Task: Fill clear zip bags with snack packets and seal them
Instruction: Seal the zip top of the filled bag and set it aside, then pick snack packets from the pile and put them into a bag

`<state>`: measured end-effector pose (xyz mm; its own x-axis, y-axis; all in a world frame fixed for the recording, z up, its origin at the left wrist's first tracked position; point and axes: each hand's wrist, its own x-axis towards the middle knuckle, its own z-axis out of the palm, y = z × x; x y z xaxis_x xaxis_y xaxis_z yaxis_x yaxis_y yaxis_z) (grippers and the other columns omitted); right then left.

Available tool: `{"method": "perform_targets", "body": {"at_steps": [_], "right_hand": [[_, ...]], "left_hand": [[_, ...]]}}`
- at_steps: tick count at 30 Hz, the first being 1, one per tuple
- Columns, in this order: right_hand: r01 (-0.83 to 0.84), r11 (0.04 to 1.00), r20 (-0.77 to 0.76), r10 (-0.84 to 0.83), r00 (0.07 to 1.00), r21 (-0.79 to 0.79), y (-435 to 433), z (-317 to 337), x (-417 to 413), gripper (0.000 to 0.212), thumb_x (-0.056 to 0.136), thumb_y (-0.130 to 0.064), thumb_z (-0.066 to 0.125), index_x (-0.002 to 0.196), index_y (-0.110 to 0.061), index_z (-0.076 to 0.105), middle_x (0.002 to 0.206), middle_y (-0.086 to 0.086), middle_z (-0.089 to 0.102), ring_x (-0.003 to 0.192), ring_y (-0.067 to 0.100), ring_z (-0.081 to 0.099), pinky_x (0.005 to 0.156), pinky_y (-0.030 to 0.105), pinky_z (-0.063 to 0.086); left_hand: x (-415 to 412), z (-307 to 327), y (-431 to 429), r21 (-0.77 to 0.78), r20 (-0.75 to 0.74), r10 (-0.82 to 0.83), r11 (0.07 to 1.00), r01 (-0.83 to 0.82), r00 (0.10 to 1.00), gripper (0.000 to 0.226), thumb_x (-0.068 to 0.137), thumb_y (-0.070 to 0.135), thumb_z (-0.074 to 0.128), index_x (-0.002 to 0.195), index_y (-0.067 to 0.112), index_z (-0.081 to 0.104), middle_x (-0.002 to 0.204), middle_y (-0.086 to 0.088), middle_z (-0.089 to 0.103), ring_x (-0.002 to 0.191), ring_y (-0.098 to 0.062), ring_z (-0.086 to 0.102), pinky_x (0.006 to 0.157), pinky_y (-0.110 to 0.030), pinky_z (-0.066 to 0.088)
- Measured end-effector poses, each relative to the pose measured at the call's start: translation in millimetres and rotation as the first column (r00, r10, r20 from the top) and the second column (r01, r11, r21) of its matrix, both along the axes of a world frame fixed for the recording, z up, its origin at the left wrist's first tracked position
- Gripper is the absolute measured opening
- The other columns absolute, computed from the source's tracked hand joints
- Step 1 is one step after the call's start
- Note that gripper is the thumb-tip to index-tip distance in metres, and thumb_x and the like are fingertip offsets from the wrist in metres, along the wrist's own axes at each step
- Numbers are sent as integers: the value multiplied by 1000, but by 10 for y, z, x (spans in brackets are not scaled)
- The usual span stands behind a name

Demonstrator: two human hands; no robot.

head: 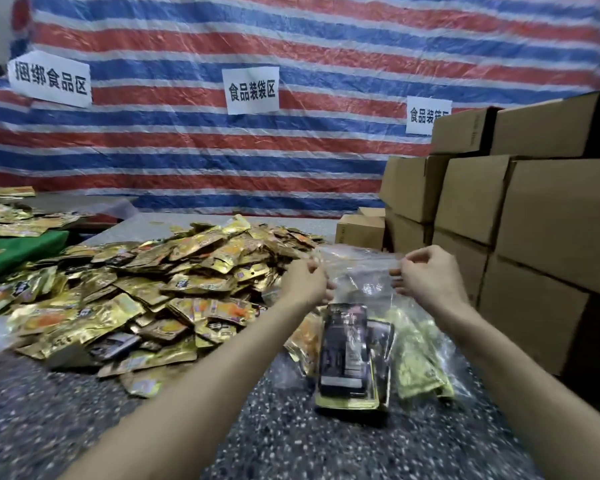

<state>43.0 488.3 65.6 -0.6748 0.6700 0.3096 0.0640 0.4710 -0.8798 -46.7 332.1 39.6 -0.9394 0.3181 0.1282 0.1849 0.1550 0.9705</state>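
Observation:
A clear zip bag (364, 282) hangs between my two hands above the speckled floor. My left hand (303, 280) pinches the left end of its top edge and my right hand (426, 271) pinches the right end. Inside the bag stand several snack packets (347, 351), dark and gold, with their lower ends touching the floor. A big heap of loose gold snack packets (153, 289) lies to the left of the bag.
Stacked cardboard boxes (520, 216) stand close on the right. A striped tarp wall (257, 46) with paper signs hangs behind. A green surface (18, 251) and more gold packets (4, 213) are at the far left. Speckled floor (274, 427) lies in front.

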Motion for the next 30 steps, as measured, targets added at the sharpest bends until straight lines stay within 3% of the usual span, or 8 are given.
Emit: {"method": "perform_targets", "body": {"at_steps": [4, 7, 10, 19, 22, 25, 28, 30], "right_hand": [[-58, 996, 147, 48, 988, 63, -332, -233, -61, 55, 90, -13, 55, 140, -14, 33, 101, 0, 61, 83, 12, 58, 60, 31, 43], [-113, 992, 211, 99, 972, 54, -596, -250, -82, 76, 85, -12, 55, 148, -19, 14, 112, 14, 63, 95, 29, 63, 79, 55, 55], [-107, 976, 271, 53, 961, 188, -818, -191, -117, 92, 80, -22, 56, 155, -24, 4, 138, 17, 53, 126, 37, 49, 104, 60, 41], [-483, 864, 5, 487, 873, 141, -1867, -329, -556, 37, 91, -30, 63, 125, -24, 48, 104, -8, 59, 95, 13, 60, 84, 45, 56], [-569, 816, -74, 576, 814, 103, -2063, -512, -728, 23, 94, -27, 65, 113, -26, 53, 98, -10, 61, 88, 7, 62, 81, 42, 59], [-562, 812, -174, 583, 793, 157, -2085, -845, -763, 16, 96, -21, 65, 97, -34, 56, 88, -8, 64, 76, 8, 63, 68, 37, 58], [-591, 788, -162, 615, 772, 172, -2004, -1112, -797, 16, 94, -16, 67, 97, -31, 62, 86, -9, 67, 76, 4, 63, 63, 22, 51], [-589, 792, -184, 610, 771, 161, -1964, -1150, -841, 12, 93, -15, 69, 99, -25, 65, 89, -8, 69, 78, 3, 63, 63, 15, 50]], "left_hand": [[-23, -258, 59, -20, 159, -149, 988, 154, 976, 25, 107, 15, 37, 92, 17, 57, 115, -10, 66, 94, -22, 59, 72, -29, 43], [-11, -282, -89, -14, 123, -180, 983, 183, 976, 27, 106, 19, 42, 131, 15, 51, 125, -10, 62, 113, -21, 60, 101, -37, 48], [18, -219, -394, -66, -38, -117, 991, 114, 992, 43, 103, 26, 49, 145, 16, 43, 129, -7, 62, 114, -19, 61, 104, -40, 48], [158, -218, -2087, -260, -399, 181, 918, -300, 899, 9, 94, 24, 63, 95, 24, 72, 90, 11, 69, 79, -1, 62, 58, -9, 44], [124, -244, -2763, -431, -451, 295, 754, -495, 842, 8, 93, 26, 64, 93, 27, 72, 99, 9, 71, 86, -10, 63, 71, -28, 54], [65, -310, -3456, -635, -583, 315, 398, -662, 749, 26, 92, 39, 61, 113, 26, 70, 121, 2, 66, 109, -19, 58, 91, -37, 49], [1, -410, -4031, -830, -525, 332, 5, -557, 784, 44, 95, 47, 49, 126, 17, 58, 135, -5, 57, 122, -25, 53, 97, -36, 44], [5, -496, -4259, -889, -427, 417, -31, -457, 802, 42, 98, 47, 43, 120, 13, 56, 131, -8, 59, 117, -27, 56, 93, -34, 46]]}}
